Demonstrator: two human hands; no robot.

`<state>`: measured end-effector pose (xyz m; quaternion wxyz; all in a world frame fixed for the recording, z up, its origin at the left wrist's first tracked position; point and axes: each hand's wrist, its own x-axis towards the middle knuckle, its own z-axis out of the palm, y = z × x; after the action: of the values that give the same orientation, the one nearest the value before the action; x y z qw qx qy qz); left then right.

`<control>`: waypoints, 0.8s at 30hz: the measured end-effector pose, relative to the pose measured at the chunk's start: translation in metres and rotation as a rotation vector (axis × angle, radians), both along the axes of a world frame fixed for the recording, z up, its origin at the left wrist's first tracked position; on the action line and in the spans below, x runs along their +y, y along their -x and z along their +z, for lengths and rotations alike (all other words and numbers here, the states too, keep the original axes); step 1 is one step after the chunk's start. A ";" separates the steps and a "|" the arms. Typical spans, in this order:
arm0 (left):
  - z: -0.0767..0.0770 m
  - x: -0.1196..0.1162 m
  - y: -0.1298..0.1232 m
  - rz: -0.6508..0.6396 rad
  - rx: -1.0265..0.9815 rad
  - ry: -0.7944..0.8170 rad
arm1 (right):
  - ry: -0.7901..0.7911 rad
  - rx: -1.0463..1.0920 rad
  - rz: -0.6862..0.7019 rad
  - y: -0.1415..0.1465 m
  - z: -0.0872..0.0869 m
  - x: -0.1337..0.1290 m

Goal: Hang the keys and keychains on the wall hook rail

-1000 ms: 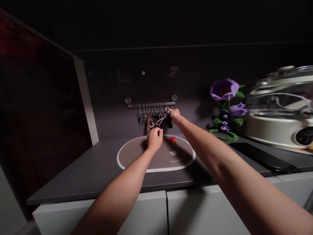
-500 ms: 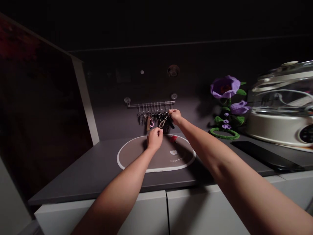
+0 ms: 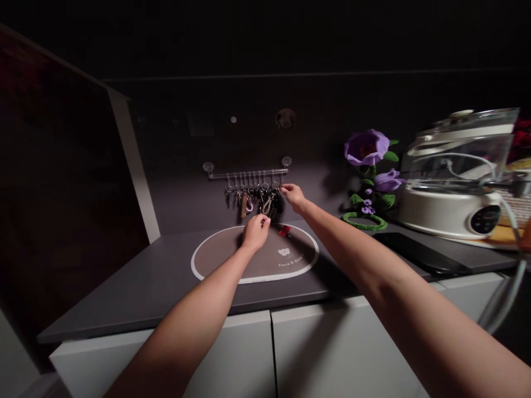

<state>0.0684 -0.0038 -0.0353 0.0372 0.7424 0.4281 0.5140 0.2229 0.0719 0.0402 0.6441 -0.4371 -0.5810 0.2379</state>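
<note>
A clear hook rail is fixed to the dark wall by two round mounts. Several keys and key rings hang from its hooks, with a brown strap and a pink ring among them. My right hand is at the rail's right end, fingertips pinched beside the last hanging ring; what they grip is too small to make out. Below the keys, my left hand is closed above the oval mat, its thumb and forefinger together near the lower end of the hanging bunch. Whatever it holds is hidden.
The oval mat lies on the dark counter, with a small red item on it. To the right stand purple flowers on a green ring base, a black flat slab and a cream appliance.
The view has shifted, so the rail, mat and flowers sit slightly further left, and more of the appliance shows. Both hands stay near the hanging keys, with my right fingertips still pinched.
</note>
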 end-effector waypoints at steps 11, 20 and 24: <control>-0.004 0.001 0.001 -0.068 0.057 0.091 | 0.205 0.025 0.016 -0.009 -0.047 -0.052; -0.005 -0.001 0.001 -0.082 0.093 0.190 | 0.213 -0.456 -0.163 -0.018 -0.078 -0.054; -0.006 0.000 0.001 -0.070 0.135 0.216 | 0.224 -0.646 -0.171 -0.018 -0.079 -0.049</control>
<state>0.0674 -0.0039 -0.0408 0.1059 0.7815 0.4563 0.4120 0.2411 0.0226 -0.0384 0.3928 -0.6046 -0.6864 0.0949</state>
